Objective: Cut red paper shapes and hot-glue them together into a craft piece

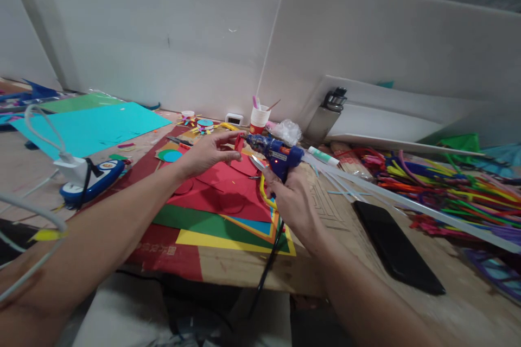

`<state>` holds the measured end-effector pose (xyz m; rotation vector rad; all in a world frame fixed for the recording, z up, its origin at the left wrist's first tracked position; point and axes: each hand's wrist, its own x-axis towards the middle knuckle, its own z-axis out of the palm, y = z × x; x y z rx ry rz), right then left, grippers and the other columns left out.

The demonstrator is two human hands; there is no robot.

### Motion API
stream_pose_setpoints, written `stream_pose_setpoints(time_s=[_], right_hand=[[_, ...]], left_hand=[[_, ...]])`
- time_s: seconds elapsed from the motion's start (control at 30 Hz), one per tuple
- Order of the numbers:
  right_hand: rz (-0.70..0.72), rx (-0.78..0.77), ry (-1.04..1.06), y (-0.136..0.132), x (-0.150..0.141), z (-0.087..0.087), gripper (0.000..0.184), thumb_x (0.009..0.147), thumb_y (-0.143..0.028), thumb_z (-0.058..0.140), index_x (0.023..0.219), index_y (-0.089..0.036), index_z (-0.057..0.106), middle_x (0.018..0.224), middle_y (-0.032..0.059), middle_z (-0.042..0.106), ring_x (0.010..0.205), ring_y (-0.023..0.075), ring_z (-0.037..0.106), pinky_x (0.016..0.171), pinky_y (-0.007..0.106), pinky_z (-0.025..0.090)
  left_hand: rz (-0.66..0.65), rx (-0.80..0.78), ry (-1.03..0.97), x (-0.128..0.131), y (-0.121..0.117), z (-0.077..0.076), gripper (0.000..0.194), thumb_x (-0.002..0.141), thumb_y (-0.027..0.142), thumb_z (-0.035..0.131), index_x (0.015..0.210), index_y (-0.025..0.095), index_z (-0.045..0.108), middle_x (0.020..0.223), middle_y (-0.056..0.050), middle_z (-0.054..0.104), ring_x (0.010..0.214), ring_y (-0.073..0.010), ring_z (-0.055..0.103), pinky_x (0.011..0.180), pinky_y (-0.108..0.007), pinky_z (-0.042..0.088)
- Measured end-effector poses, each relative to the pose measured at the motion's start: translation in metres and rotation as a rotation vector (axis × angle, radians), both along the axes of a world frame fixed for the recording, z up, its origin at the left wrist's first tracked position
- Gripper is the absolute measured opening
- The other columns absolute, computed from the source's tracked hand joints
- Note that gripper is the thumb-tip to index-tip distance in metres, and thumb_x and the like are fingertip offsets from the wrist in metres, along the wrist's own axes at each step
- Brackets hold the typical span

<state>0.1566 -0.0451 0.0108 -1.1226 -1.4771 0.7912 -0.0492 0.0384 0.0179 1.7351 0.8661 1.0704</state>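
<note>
My right hand (293,195) is wrapped round the handle of a blue glue gun (280,154), which has a small light glowing on its side. A long clear glue stick (366,181) runs out of its back. My left hand (212,153) pinches a small red paper piece (239,142) at the gun's nozzle. Beside my right hand show a silver blade (257,162) and a yellow loop (264,191); whether it also grips them I cannot tell. Under both hands lie red paper sheets (220,190), on top of green paper (191,222) and yellow paper (203,240).
A black phone (396,244) lies at right, near piled pipe cleaners (439,184). At the back stand paper cups (259,118) and small decorated rounds (204,126). A blue-and-white power strip (93,184) with white cables is at left. The gun's black cord (268,265) hangs over the front edge.
</note>
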Motion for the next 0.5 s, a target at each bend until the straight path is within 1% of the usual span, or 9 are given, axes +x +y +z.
stream_pose_setpoints(time_s=[0.17,0.27,0.37,0.43,0.5], right_hand=[[-0.021,0.028,-0.02,0.0002,0.0011,-0.0006,0.018,0.085,-0.04,0.062,0.09,-0.023,0.06,0.055,-0.0042,0.05,0.046,0.0151,0.044,0.044,0.029,0.035],[-0.032,0.007,0.003,0.0008,0.0017,-0.0013,0.02,0.084,-0.042,0.063,0.09,-0.023,0.06,0.052,-0.0047,0.051,0.045,0.0154,0.045,0.044,0.029,0.036],[0.016,-0.077,0.151,0.003,0.0016,-0.0032,0.025,0.082,-0.045,0.067,0.084,-0.022,0.057,0.05,-0.0061,0.05,0.044,0.0138,0.047,0.045,0.027,0.039],[0.087,-0.148,0.305,0.0047,0.0014,-0.0035,0.028,0.079,-0.045,0.071,0.08,-0.021,0.057,0.053,-0.0062,0.05,0.044,0.0111,0.046,0.045,0.026,0.039],[0.154,-0.197,0.448,0.0062,0.0015,-0.0024,0.028,0.075,-0.041,0.075,0.081,-0.019,0.059,0.059,-0.0052,0.054,0.046,0.0085,0.043,0.045,0.024,0.039]], left_hand=[[-0.019,0.014,0.015,-0.001,-0.0007,0.0003,0.071,0.073,0.035,0.082,0.14,0.022,0.064,0.11,-0.009,0.071,0.085,-0.0169,0.067,0.076,-0.031,0.056],[-0.013,0.01,0.021,-0.0015,-0.0011,0.0005,0.068,0.074,0.037,0.081,0.139,0.023,0.065,0.111,-0.009,0.072,0.086,-0.0172,0.068,0.077,-0.031,0.055],[-0.035,-0.057,-0.051,-0.0002,-0.0009,-0.0008,0.06,0.077,0.041,0.08,0.131,0.019,0.067,0.102,-0.008,0.073,0.087,-0.0179,0.069,0.073,-0.029,0.055],[-0.065,-0.135,-0.137,0.0024,-0.0007,-0.0025,0.048,0.076,0.042,0.079,0.117,0.017,0.07,0.095,-0.007,0.071,0.086,-0.0178,0.069,0.069,-0.026,0.053],[-0.066,-0.22,-0.206,0.0059,-0.0007,-0.0048,0.037,0.075,0.04,0.079,0.1,0.016,0.07,0.089,-0.005,0.07,0.08,-0.0169,0.07,0.063,-0.024,0.052]])
